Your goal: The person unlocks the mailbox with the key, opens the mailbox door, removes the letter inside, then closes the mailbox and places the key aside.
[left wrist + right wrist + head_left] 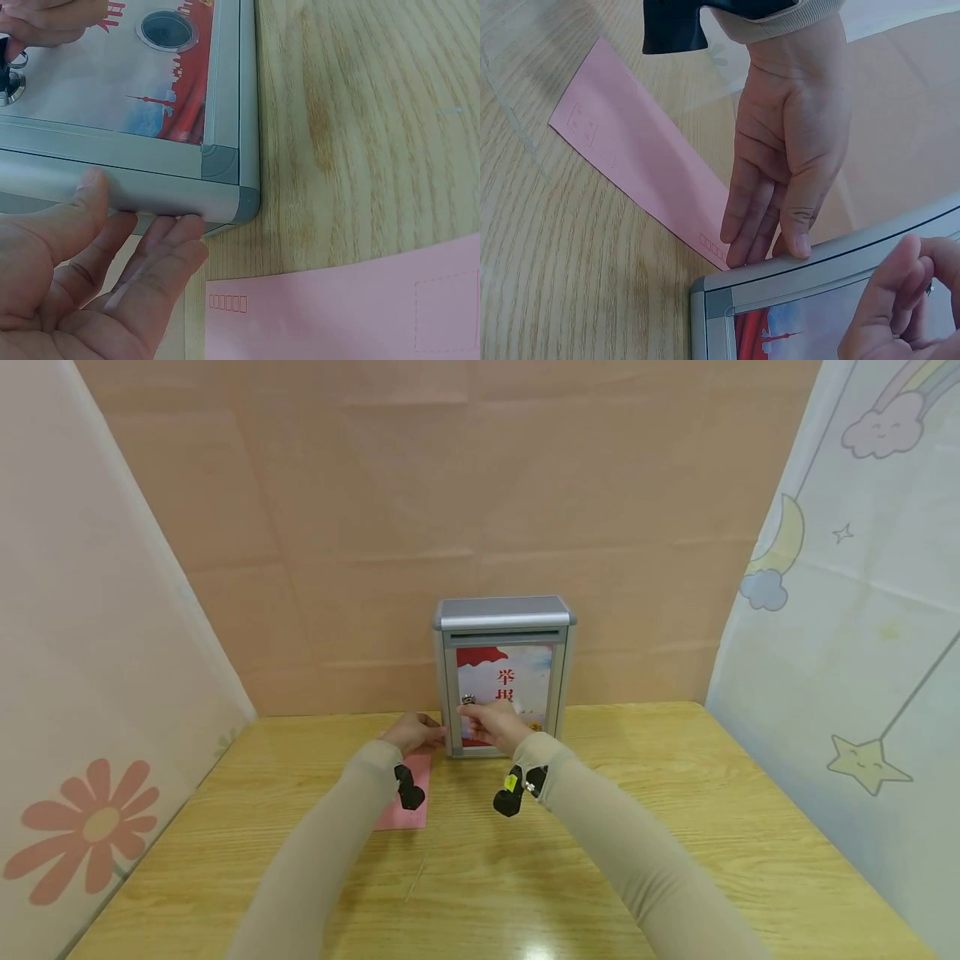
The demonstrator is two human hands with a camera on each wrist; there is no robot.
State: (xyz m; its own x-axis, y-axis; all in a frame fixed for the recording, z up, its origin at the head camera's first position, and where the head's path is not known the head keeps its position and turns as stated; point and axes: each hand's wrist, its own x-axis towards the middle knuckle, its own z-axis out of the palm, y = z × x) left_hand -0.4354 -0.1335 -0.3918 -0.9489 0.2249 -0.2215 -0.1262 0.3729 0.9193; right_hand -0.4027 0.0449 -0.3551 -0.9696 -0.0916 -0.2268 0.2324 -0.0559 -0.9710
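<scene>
A grey metal letter box (pixel 528 672) with a slot near its top and a printed poster on its door stands upright at the back of the table. My left hand (pixel 412 732) rests its thumb and fairly straight fingers against the box's left side, as the left wrist view shows. In front of the door, my right hand (pixel 498 725) pinches a small black-headed key (pixel 5 67) at the round metal lock (pixel 13 91). Most of the key is hidden by the fingers. A pink envelope (pixel 641 142) lies flat to the left of the box, partly under my left forearm in the head view.
The wooden table (pixel 630 827) carries the box near its back edge. A peach cloth backdrop (pixel 360 527) rises right behind it. Patterned white panels (pixel 847 635) enclose both sides. A thin pale strip (pixel 415 878) lies on the table in front.
</scene>
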